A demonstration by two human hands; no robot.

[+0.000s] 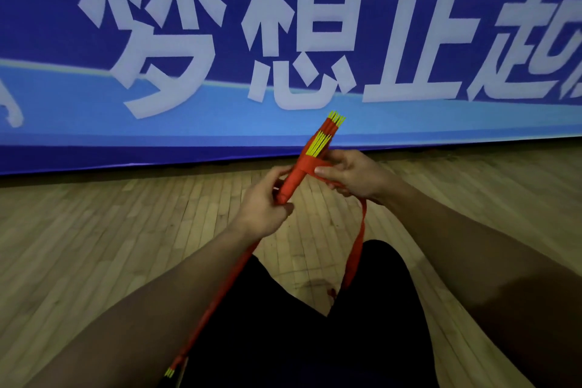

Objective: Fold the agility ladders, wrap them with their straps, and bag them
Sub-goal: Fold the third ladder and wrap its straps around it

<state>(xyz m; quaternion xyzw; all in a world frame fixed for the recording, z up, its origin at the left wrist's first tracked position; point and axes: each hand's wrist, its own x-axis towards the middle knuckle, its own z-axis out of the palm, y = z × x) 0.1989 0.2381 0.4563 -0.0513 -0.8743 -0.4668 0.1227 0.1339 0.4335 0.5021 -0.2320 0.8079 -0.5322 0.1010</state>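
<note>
Where the view begins at six o'clock, the person's legs (315, 334) in black cloth fill the bottom, and a second small tuft of yellow tips (169, 372) shows at seven o'clock beside the left forearm. From there a red strap (220, 299) climbs along the left forearm toward the left hand (263, 208). Another run of the same strap (357, 249) hangs from the right hand (349, 175) down to between the knees.

At the centre, the left hand grips the lower end of the folded ladder bundle (310, 157), its fingers (285, 209) curled round the red wrapped part. The bundle is held in the air above the wooden floor (94, 230). Its long axis runs from seven o'clock up to one o'clock, the yellow rung ends (336, 118) pointing away toward one o'clock.

The right hand sits just at three o'clock of the bundle, thumb and fingers (324, 172) pinching a flat turn of strap that crosses the bundle.

Farther off, at twelve o'clock, a blue banner (63, 41) with large white characters stands along the floor's edge.
</note>
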